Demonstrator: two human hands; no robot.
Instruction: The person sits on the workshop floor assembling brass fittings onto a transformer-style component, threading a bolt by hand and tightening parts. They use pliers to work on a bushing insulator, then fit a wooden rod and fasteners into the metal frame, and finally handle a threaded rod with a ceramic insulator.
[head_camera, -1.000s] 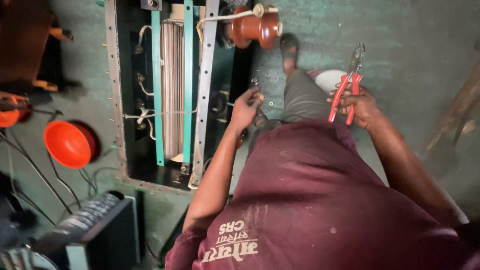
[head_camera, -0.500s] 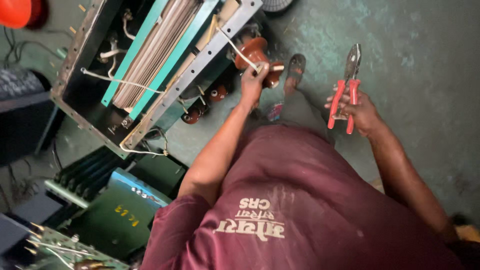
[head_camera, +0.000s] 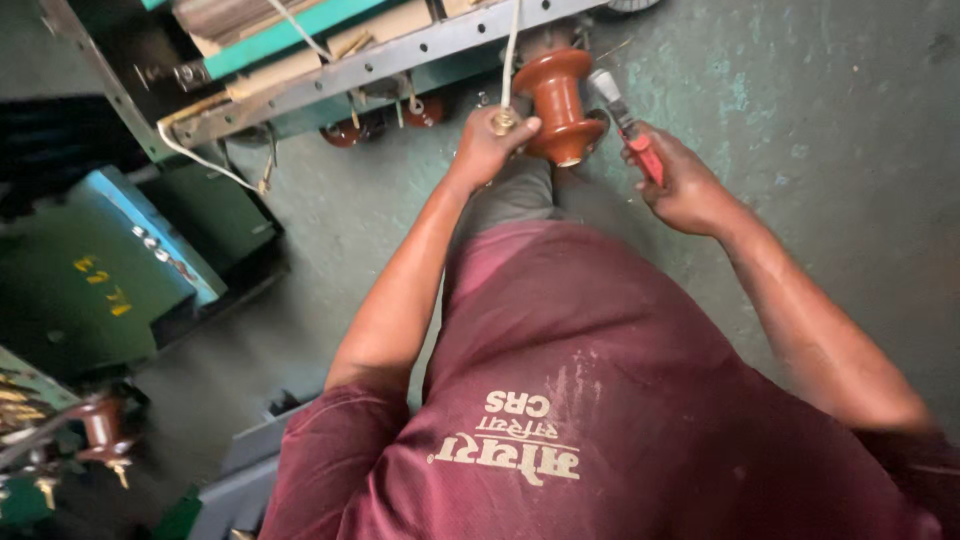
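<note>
Both bare arms reach forward from maroon short sleeves. The left arm stretches nearly straight, its left hand curled with fingers pinched shut at the tip. The right arm bends at the elbow and angles inward; the right hand is closed in a fist, knuckles up.

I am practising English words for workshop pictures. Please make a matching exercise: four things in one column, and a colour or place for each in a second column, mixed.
1. pliers
2. insulator
3. metal box
4. left hand

a. green, at the left on the floor
b. brown, ribbed
c. on a brass fitting beside the insulator
d. red handles, in the right hand

Pairs: 1-d, 2-b, 3-a, 4-c
</note>
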